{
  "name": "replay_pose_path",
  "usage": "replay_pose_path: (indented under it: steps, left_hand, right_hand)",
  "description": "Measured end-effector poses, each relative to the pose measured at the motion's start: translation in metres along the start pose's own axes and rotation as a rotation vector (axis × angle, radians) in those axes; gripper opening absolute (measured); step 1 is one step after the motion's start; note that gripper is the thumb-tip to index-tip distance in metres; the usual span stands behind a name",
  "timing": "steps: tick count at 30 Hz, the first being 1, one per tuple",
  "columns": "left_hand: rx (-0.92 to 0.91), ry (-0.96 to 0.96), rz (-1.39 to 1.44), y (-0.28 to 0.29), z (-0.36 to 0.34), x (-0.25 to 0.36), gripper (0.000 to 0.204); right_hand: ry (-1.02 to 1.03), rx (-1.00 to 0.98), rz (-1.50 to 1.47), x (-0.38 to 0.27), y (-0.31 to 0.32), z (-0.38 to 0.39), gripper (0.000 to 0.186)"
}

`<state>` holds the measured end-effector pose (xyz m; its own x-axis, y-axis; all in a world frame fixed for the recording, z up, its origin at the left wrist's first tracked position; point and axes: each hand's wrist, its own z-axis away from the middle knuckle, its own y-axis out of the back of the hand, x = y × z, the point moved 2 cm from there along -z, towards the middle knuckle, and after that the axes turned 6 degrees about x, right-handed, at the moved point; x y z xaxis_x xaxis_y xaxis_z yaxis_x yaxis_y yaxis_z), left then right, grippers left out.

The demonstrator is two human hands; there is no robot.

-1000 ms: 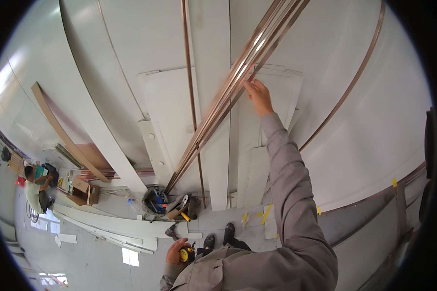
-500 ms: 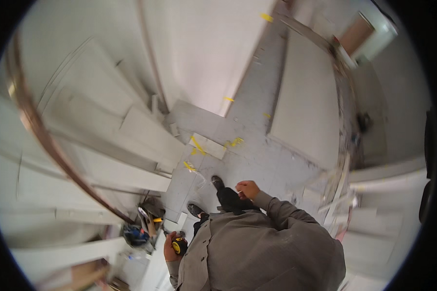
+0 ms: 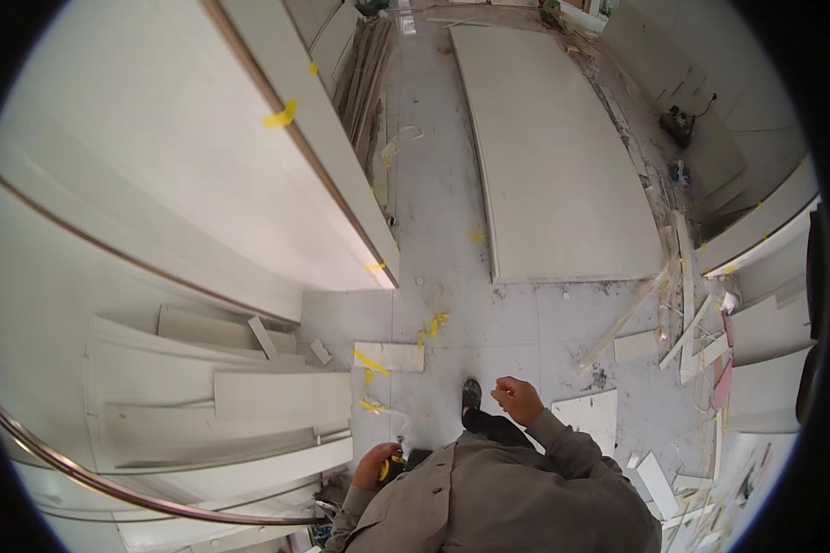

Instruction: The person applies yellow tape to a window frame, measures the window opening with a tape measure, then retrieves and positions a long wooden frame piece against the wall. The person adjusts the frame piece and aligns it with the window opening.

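yellow tape measure (image 3: 391, 467) held in left grip (image 3: 372, 466), right grip (image 3: 519, 402) curled, cannot tell whether empty

Soft, fairly even light fills the room, brightest on the tall white panel (image 3: 184, 138) at upper left, whose surface looks washed out. The glossy trim strip (image 3: 92, 484) carries bright highlights, while the grey jacket (image 3: 526, 502) reads dark. Fisheye distortion bows the strip and the white panel lying on the floor (image 3: 563, 157); black vignetting rings everything. Debris at far right looks soft, and the tape measure (image 3: 391, 467) shows little detail.
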<state>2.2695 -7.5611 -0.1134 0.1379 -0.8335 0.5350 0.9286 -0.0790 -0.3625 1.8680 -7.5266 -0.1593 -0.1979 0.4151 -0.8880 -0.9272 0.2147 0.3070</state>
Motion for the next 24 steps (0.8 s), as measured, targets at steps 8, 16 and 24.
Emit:
replay_pose_path:
  steps: [8,16,24]
  left_hand:
    - [-0.011,-0.139,-0.064,-0.134,-0.093,0.109,0.033]
    - [-0.12,-0.304,-0.268,-0.242,-0.265,0.261,0.035]
    - [-0.179,-0.076,-0.082,-0.341,-0.398,0.44,0.029]
  right_hand:
    - [0.115,-0.068,0.028,-0.091,0.049,-0.165,0.034]
    - [0.104,-0.17,0.272,-0.149,0.122,-0.354,0.044]
    - [0.013,0.015,0.285,-0.203,0.23,-0.52,0.039]
